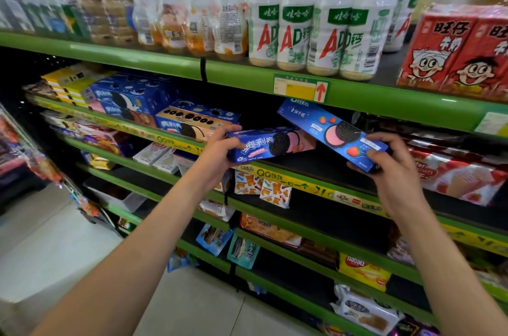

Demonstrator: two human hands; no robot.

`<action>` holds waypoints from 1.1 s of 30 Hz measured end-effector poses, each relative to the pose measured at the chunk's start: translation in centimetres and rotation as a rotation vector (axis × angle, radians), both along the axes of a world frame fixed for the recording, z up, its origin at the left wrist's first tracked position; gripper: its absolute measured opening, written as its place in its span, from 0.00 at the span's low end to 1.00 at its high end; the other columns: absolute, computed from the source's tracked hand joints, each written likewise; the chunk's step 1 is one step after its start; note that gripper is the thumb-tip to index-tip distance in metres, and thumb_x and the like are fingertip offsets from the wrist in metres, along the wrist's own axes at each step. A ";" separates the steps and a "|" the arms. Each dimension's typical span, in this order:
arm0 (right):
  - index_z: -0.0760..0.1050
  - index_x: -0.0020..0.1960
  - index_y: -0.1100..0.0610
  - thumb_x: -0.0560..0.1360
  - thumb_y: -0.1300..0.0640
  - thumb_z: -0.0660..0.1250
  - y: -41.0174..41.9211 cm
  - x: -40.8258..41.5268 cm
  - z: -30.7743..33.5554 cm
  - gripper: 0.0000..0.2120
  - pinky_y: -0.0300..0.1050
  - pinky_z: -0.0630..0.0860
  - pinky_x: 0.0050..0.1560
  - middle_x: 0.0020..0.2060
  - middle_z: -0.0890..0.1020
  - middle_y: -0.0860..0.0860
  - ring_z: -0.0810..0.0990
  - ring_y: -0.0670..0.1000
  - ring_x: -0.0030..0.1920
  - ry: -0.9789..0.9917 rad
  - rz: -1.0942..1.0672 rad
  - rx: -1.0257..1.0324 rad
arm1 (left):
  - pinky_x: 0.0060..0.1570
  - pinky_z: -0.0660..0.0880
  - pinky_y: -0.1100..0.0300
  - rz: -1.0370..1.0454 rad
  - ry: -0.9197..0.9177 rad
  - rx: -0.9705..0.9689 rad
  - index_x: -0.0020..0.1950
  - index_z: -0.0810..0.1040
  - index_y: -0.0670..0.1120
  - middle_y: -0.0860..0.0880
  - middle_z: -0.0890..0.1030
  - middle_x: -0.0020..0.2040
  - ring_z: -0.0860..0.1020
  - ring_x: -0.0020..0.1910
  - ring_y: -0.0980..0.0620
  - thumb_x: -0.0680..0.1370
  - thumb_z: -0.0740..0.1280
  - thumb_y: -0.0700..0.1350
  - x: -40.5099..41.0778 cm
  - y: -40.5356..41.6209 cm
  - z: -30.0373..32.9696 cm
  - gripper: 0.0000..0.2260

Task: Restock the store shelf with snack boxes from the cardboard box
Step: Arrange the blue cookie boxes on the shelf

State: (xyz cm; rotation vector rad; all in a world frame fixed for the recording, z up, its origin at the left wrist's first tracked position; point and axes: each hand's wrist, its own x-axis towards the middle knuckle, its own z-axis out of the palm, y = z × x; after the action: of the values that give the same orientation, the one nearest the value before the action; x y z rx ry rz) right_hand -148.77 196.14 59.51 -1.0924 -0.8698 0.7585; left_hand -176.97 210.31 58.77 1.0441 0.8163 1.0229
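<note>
My left hand [220, 150] grips the near end of a blue and pink cookie box [277, 143] that lies on the dark shelf board [324, 165], its far end reaching into the shelf. My right hand [393, 162] holds a second blue cookie box [330, 129] by its near end, tilted, with its far end raised toward the shelf above. The two boxes meet near the middle. The cardboard box is out of view.
More blue cookie boxes [192, 118] stand to the left on the same shelf, wafer packs [461, 173] to the right. White drink bottles [291, 19] and red milk cartons [453, 47] fill the green shelf above. Snack bags [264, 187] hang on lower shelves; tiled floor at left.
</note>
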 end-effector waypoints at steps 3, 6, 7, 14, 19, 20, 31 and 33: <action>0.79 0.46 0.42 0.77 0.71 0.63 0.3 -0.4 0.0 0.22 0.57 0.81 0.53 0.55 0.80 0.52 0.82 0.56 0.57 -0.061 -0.033 -0.002 | 0.51 0.81 0.49 -0.031 0.006 -0.003 0.59 0.77 0.48 0.41 0.74 0.62 0.79 0.59 0.43 0.70 0.67 0.34 0.4 -0.1 0.0 0.19; 0.80 0.46 0.40 0.76 0.70 0.66 0.4 -0.5 0.0 0.23 0.61 0.79 0.56 0.55 0.81 0.51 0.82 0.55 0.57 -0.093 -0.049 -0.008 | 0.58 0.78 0.42 -0.019 0.045 0.002 0.60 0.76 0.49 0.41 0.73 0.64 0.78 0.61 0.41 0.71 0.66 0.34 1.2 -0.2 0.1 0.20; 0.80 0.46 0.40 0.76 0.70 0.66 0.3 -0.5 0.0 0.23 0.61 0.79 0.56 0.55 0.81 0.51 0.82 0.55 0.57 -0.086 -0.049 -0.006 | 0.58 0.78 0.42 -0.007 0.042 -0.004 0.60 0.76 0.48 0.41 0.73 0.65 0.77 0.61 0.41 0.72 0.65 0.33 1.4 -0.3 0.1 0.19; 0.73 0.62 0.47 0.72 0.74 0.64 0.6 1.3 -0.2 0.27 0.48 0.83 0.49 0.56 0.80 0.49 0.85 0.51 0.52 0.097 -0.009 0.046 | 0.38 0.79 0.56 0.014 -0.048 -0.084 0.62 0.72 0.43 0.41 0.77 0.58 0.79 0.51 0.47 0.78 0.59 0.37 0.9 0.1 0.4 0.13; 0.71 0.63 0.48 0.65 0.75 0.73 1.8 1.5 0.2 0.34 0.47 0.78 0.59 0.58 0.81 0.52 0.83 0.50 0.55 -0.216 0.104 -0.182 | 0.36 0.79 0.58 0.018 -0.057 -0.127 0.67 0.71 0.42 0.40 0.77 0.59 0.78 0.53 0.45 0.78 0.60 0.38 0.9 0.3 0.3 0.16; 0.71 0.63 0.48 0.65 0.73 0.75 1.9 1.5 0.5 0.34 0.44 0.77 0.58 0.58 0.82 0.51 0.82 0.48 0.54 -0.354 0.092 -0.224 | 0.37 0.79 0.57 0.013 -0.051 -0.133 0.67 0.70 0.42 0.40 0.77 0.59 0.78 0.54 0.44 0.78 0.61 0.38 0.8 0.4 0.1 0.17; 0.73 0.68 0.58 0.65 0.69 0.77 2.0 -2.6 -0.5 0.33 0.60 0.79 0.52 0.67 0.70 0.60 0.74 0.63 0.64 -1.263 -0.249 0.063 | 0.56 0.79 0.43 0.012 -0.018 -0.104 0.62 0.73 0.46 0.40 0.76 0.62 0.79 0.58 0.41 0.77 0.64 0.32 2.3 0.6 -0.7 0.16; 0.74 0.68 0.60 0.64 0.65 0.78 1.9 -3.6 -1.3 0.33 0.58 0.81 0.47 0.65 0.72 0.61 0.76 0.63 0.61 -1.374 -0.299 0.109 | 0.57 0.79 0.45 -0.005 0.030 -0.054 0.64 0.73 0.48 0.41 0.78 0.61 0.80 0.56 0.44 0.76 0.65 0.30 3.5 0.5 -0.5 0.20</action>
State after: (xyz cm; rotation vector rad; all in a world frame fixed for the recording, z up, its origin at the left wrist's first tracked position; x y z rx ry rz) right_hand -152.41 198.06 58.24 -1.5667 -1.7787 -0.4290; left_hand -173.44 210.85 58.25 1.0175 0.8605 0.9777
